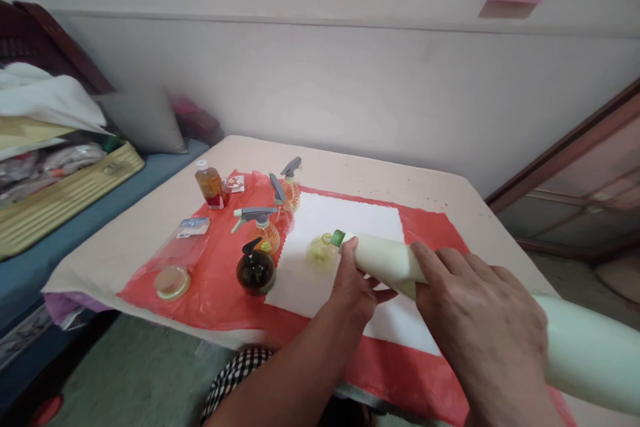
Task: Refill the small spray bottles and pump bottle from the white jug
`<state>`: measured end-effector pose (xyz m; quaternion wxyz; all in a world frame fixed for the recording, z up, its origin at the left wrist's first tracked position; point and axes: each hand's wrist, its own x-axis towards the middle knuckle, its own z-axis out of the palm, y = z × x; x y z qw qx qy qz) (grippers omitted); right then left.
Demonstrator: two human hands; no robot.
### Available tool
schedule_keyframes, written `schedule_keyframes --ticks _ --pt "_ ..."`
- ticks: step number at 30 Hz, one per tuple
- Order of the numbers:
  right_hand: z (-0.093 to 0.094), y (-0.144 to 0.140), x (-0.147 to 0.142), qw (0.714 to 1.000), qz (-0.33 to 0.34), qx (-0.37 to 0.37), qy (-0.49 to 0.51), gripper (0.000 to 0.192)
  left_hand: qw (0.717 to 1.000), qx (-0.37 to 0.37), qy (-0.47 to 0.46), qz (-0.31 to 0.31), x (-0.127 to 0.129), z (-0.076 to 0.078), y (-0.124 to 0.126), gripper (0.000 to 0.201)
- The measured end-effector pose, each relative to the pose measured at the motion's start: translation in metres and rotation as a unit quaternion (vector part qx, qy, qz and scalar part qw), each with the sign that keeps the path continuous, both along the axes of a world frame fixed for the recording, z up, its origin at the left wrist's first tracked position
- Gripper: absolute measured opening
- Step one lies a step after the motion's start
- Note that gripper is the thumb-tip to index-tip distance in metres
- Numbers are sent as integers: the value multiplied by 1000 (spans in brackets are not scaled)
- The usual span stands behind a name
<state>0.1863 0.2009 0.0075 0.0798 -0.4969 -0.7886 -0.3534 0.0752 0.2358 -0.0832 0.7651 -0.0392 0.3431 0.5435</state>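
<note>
Both my hands hold a long cream bottle with a green tip, lying almost level over the table. My left hand grips it near the neck from below. My right hand wraps its middle from above. The green tip touches the mouth of a small round yellow-green bottle, which stands on a white cloth. The bottle's wide base runs out of view at the lower right.
A red plastic sheet covers the beige table. On it stand three orange spray bottles, a dark round pump bottle, an amber capped bottle, a clear lid and small packets. A yellow basket sits left.
</note>
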Motion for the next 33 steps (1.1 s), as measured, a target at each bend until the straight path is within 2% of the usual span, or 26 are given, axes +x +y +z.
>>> schedule_keyframes --ticks 33 --pt "4 -2 0 1000 15 21 7 15 1000 -4 -3 -11 1 2 0 53"
